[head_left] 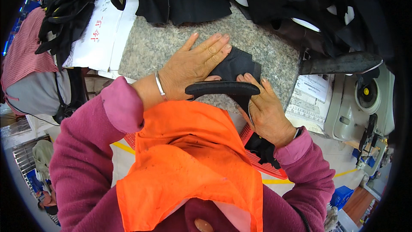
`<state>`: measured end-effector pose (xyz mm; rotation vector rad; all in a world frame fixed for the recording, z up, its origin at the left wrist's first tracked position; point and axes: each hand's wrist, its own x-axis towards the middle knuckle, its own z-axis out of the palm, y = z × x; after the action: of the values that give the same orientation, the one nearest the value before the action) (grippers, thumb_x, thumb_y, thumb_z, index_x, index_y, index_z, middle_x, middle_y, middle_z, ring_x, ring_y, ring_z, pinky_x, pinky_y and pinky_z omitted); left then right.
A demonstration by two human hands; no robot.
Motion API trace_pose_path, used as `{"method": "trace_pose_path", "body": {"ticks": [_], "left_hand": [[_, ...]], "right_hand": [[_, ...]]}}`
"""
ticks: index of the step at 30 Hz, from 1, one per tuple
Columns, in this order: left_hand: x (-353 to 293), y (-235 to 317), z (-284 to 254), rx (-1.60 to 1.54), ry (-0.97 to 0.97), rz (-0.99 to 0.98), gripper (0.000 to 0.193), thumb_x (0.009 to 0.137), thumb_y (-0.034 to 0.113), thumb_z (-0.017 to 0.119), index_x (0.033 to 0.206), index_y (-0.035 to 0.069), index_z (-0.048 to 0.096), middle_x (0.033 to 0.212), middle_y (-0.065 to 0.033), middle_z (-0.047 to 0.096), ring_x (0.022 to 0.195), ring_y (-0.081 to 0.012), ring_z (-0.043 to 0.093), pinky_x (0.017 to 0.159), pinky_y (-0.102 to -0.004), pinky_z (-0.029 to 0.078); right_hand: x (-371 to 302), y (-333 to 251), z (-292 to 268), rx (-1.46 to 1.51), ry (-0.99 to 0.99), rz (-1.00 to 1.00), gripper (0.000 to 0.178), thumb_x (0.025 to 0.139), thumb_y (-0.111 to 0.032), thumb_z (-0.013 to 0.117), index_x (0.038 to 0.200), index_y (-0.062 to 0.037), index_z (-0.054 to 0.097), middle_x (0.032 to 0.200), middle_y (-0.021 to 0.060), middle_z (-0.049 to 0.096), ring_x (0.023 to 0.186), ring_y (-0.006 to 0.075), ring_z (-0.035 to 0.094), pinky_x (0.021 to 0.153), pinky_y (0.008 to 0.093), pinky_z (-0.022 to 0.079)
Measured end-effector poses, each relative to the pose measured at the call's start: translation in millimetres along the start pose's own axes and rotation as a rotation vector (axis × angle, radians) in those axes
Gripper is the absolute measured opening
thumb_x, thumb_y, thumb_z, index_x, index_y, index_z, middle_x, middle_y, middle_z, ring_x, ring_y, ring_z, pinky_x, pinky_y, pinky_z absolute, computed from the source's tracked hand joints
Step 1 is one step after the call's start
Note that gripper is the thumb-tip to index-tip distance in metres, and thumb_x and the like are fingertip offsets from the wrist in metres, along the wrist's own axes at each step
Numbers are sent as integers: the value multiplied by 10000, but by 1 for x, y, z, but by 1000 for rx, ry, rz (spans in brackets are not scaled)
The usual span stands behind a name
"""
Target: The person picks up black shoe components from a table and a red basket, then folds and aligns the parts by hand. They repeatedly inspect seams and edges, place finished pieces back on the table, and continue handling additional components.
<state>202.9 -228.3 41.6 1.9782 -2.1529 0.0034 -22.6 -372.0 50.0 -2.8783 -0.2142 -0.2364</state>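
Observation:
A black leather-like piece [237, 65] lies on the speckled stone slab [171, 34] in front of me. Its near part rises at the slab's edge as a thick, curved black rim [221, 87]; I cannot tell the item's kind. My left hand [193, 59] rests on its left side, fingers stretched out and flat, the thumb partly hidden behind the rim. On the right side, my right hand [268, 111] grips the piece near the rim's right end, with fingertips on the leather and part of the hand hidden by black material.
Black pieces [193, 0] are heaped along the slab's far side. More hang over a white carton [101, 34] at left. A sewing machine [343, 107] stands at right, beside a ruler [304, 112]. Below the slab, a red basket [270, 169] holds black items. Another person's checked sleeve [28, 56] shows far left.

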Motion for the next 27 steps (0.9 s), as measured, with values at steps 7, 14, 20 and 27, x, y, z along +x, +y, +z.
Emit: {"method": "trace_pose_path", "body": {"ticks": [7,14,20,27], "left_hand": [[-8,-2,-11,-40,-33,-31,674,936,331,544,1469,-6,307,1557,-170,260,1452,-307,237,1147,-549,175],[-1,-12,-22,-582,142,-197,600,882,299,654,1366,15,444,1427,-192,442,1375,-329,356,1134,-458,262],[34,0,1,-322,246,-220,494,756,300,776,1133,40,591,1119,-135,528,1054,-319,494,912,-421,405],[29,-12,-24,-670,20,-295,404,741,262,816,997,25,614,850,-101,587,794,-235,566,713,-336,471]], "right_hand": [[-9,-3,-2,72,10,50,346,714,-63,640,1023,92,643,1271,217,560,1331,344,445,1051,538,358],[-6,-2,-4,45,-7,41,267,711,-85,649,929,69,665,1238,202,593,1340,323,439,1061,543,344],[-6,-4,-7,74,-38,73,247,746,-80,627,948,55,669,1355,167,541,1361,307,416,1084,537,316],[-7,-12,-6,25,-17,79,309,814,-88,585,1099,-1,662,1393,99,526,1342,263,443,1090,512,293]]}}
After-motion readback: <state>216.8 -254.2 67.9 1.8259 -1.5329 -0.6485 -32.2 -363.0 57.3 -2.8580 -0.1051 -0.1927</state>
